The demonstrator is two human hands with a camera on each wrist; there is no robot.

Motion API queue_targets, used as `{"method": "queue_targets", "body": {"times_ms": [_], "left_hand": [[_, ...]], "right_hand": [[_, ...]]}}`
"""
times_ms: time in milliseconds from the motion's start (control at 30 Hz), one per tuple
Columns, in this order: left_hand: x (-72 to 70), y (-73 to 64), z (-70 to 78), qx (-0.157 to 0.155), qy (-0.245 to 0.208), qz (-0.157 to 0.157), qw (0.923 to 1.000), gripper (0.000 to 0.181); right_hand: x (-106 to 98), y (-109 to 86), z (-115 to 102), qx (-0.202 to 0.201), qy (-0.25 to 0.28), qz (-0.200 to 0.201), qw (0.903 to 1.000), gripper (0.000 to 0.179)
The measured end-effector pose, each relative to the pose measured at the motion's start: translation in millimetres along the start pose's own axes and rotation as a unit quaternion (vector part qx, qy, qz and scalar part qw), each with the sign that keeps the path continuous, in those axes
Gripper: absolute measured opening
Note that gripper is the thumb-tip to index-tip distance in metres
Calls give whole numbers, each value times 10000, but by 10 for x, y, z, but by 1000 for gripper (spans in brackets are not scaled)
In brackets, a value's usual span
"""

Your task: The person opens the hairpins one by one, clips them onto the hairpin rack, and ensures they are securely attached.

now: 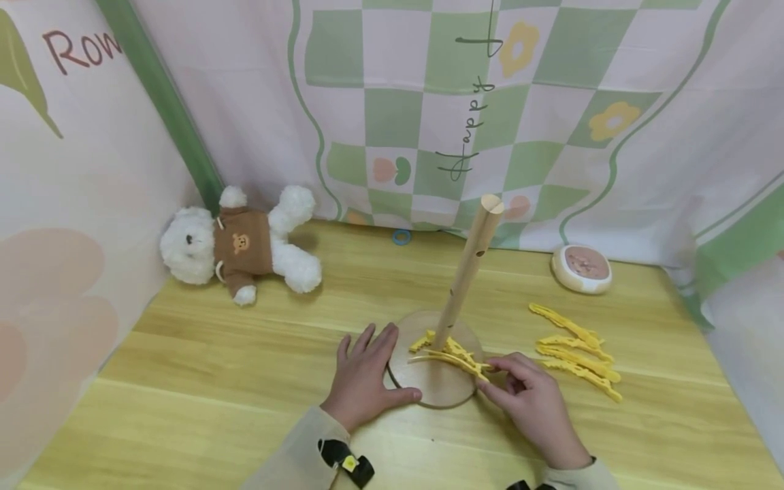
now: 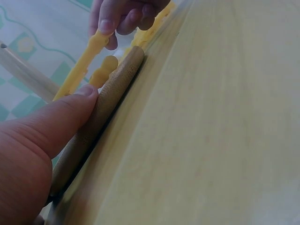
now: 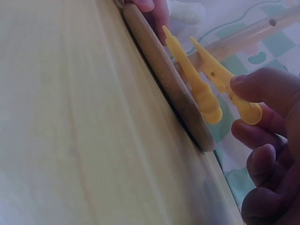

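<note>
A round wooden base [image 1: 450, 393] with an upright wooden post [image 1: 467, 282] stands on the table; small holes show along the post. My left hand [image 1: 360, 386] rests at the base's left edge, fingers straight and spread, thumb [image 2: 70, 115] on the rim. Between thumb and fingertips, my right hand [image 1: 535, 401] pinches the rounded end of a long yellow plastic clip [image 3: 240, 105] with a narrow tip. It slants over the base toward the post's foot. Another yellow clip [image 3: 202, 96] lies on the base beneath it.
Several yellow clips [image 1: 582, 372] lie side by side right of my right hand. A white plush bear [image 1: 245, 241] in a brown top lies at the back left. At the back are a small blue ring [image 1: 401, 237] and a round white-and-pink object [image 1: 582, 269], before a printed curtain [image 1: 392, 116].
</note>
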State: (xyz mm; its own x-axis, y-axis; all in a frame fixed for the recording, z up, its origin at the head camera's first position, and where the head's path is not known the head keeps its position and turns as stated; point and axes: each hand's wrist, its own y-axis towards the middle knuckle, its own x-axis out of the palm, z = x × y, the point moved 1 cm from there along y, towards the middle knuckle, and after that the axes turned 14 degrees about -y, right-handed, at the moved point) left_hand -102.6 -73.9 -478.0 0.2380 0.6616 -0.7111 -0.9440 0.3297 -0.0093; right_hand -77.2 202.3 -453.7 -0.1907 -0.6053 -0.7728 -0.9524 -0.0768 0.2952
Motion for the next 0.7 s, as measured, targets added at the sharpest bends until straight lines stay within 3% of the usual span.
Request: {"method": "queue_targets", "body": {"times_ms": [700], "left_hand": [[-8, 1, 12, -13, 14, -12, 10000, 115]], "right_hand": [[11, 5, -4, 93, 30, -92, 9999, 26]]}}
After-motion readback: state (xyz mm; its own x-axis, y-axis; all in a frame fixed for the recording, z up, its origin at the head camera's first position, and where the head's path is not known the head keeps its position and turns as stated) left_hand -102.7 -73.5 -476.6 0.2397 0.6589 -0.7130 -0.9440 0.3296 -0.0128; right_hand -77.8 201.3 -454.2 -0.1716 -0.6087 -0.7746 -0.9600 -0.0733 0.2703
